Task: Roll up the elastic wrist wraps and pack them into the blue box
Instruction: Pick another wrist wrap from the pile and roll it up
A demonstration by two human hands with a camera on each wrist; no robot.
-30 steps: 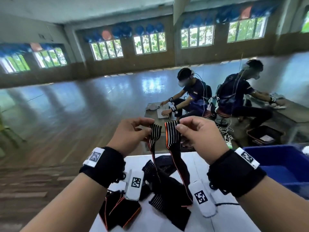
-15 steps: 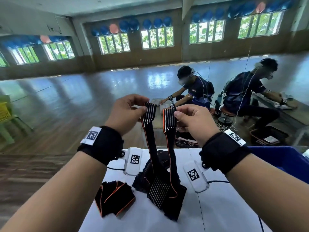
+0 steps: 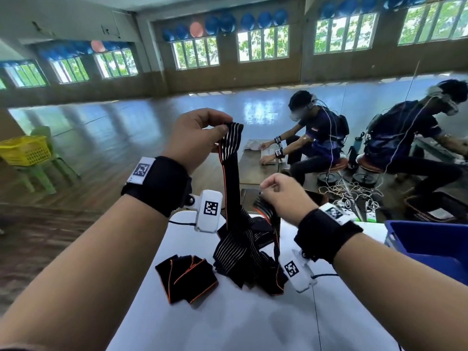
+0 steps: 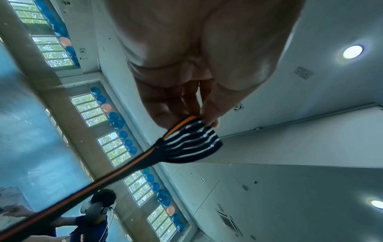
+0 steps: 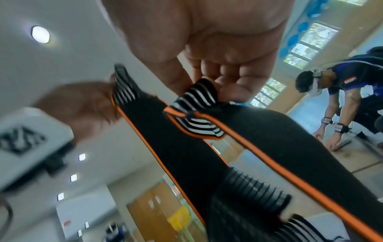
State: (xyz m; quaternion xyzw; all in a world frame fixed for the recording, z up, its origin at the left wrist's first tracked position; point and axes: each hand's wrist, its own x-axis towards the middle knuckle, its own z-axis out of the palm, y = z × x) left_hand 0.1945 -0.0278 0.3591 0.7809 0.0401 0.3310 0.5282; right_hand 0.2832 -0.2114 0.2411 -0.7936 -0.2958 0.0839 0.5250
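Observation:
My left hand (image 3: 224, 125) is raised and pinches one white-striped end of a black wrist wrap (image 3: 231, 173) with orange edges. The left wrist view shows that striped end (image 4: 192, 144) between thumb and fingers of the left hand (image 4: 200, 118). Lower and to the right, my right hand (image 3: 264, 196) pinches the other striped end (image 3: 267, 209), also seen folded under the fingers of the right hand (image 5: 217, 91). Below them, a heap of wraps (image 3: 243, 254) lies on the white table (image 3: 228, 325). A folded wrap (image 3: 186, 277) lies to its left. The blue box (image 3: 430, 247) stands at the right edge.
Two people sit working at low tables (image 3: 253, 165) beyond the far table edge, with tangled cables (image 3: 349, 193) on the floor. A yellow basket (image 3: 25, 150) rests on a green chair at the far left. Wooden floor lies left of the table.
My right hand has dropped toward the heap with its end of the wrap, while the left hand stays raised. The two ends, side by side before, are now apart in height.

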